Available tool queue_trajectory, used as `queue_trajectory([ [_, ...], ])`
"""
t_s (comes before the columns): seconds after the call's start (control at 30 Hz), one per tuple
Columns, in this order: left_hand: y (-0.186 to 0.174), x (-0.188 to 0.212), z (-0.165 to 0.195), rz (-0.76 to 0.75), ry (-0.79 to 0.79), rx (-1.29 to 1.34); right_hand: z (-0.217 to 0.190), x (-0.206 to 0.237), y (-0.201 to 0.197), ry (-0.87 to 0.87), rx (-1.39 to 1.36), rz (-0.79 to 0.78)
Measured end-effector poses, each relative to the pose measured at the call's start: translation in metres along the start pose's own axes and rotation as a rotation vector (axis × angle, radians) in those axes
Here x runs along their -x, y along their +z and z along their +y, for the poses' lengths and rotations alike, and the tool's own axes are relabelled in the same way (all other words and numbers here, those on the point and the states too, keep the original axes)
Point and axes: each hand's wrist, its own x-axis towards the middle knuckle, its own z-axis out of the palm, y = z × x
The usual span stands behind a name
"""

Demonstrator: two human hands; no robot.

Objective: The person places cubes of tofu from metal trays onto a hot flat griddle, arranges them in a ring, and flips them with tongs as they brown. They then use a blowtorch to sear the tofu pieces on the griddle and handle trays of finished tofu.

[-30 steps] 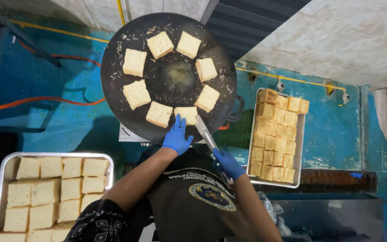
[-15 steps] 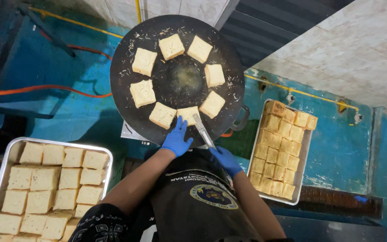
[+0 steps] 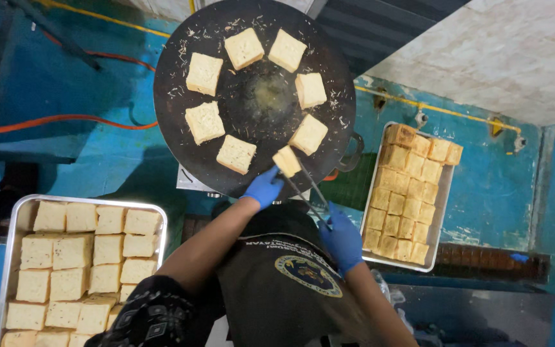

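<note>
I see my right hand [image 3: 342, 239] squeezing tongs [image 3: 303, 186] shut on a bread square [image 3: 286, 160] up-left of it; my left hand [image 3: 263, 189], fingers curled, touches that square from below-left

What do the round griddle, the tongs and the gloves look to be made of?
Griddle: dark metal, probably iron, matte black with an oily sheen at the centre. Tongs: thin, shiny metal, likely steel. Gloves on the left hand and right hand: thin blue rubber, probably nitrile.
</note>
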Motion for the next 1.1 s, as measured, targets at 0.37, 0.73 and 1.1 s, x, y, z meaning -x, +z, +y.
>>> queue_trajectory([
  [0.37, -0.021, 0.034, -0.041, 0.135, -0.034, 0.267, -0.008, 0.014, -0.026, 0.156, -0.215, -0.378],
  [0.73, 0.005, 0.016, -0.024, 0.224, -0.024, 0.321, 0.012, -0.081, -0.002, 0.227, -0.214, -0.422],
  [1.1, 0.018, 0.007, -0.005, 0.309, -0.121, 0.327, 0.031, -0.056, 0.019, 0.008, -0.260, -0.297],
])
